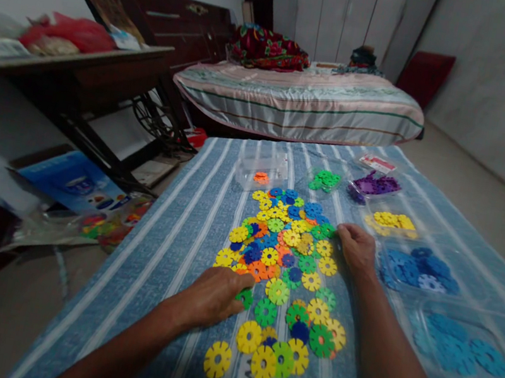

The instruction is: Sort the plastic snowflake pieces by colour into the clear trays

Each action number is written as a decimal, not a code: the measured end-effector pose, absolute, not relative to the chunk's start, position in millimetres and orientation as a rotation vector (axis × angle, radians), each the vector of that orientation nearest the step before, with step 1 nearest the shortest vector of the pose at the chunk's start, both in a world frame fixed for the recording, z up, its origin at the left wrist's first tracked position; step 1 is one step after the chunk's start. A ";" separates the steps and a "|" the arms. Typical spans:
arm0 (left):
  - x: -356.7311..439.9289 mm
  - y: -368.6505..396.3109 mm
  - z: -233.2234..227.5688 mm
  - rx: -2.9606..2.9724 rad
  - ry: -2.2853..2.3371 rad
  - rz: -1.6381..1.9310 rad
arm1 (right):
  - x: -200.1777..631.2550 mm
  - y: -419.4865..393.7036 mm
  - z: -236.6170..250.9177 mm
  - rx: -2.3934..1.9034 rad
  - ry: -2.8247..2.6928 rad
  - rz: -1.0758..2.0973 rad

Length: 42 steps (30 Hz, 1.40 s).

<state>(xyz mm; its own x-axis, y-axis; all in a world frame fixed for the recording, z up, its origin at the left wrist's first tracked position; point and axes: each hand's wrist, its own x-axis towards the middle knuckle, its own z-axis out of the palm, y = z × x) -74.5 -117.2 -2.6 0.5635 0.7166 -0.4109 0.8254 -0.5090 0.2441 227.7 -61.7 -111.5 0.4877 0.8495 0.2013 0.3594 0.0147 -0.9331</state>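
Loose notched plastic discs (264, 363) in yellow, green, blue and orange lie in a spread heap on the striped cloth. At the heap's near left edge is my left hand (216, 297), its thumb and fingers closed on a green disc (245, 298). My right hand (359, 247) is on the heap's far right side, fingers pinched together. Its fingertips meet the edge of a green disc (329, 230). Along the right are clear plastic boxes of sorted discs: purple (376, 184), yellow (392, 221), dark blue (422, 268) and light blue (453, 343).
Behind the heap stand a clear box (246, 174) with orange discs (261, 178) and another with green discs (325, 180). A bed (294, 106) is beyond the blue striped cloth (130, 297). To the left are a sewing-machine table (124, 57) and a blue carton (74, 183).
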 end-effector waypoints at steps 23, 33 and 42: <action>5.4 4.1 -8.6 1.261 1.182 0.719 | 221.3 -56.7 -113.4 -1.533 -1.091 0.534; 69.0 31.3 12.7 1.242 1.244 0.807 | 223.0 -56.5 -114.9 -1.537 -1.095 0.533; -17.0 -49.8 -12.2 1.848 1.003 0.044 | 226.7 -57.7 -112.6 -1.571 -1.088 0.512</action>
<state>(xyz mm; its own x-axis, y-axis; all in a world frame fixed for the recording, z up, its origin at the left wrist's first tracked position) -17.0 -49.8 -12.2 0.6562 0.6500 -0.3833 0.6141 -0.1647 0.7719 226.7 -57.7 -112.6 0.4845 0.8473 0.2177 0.3721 0.0256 -0.9278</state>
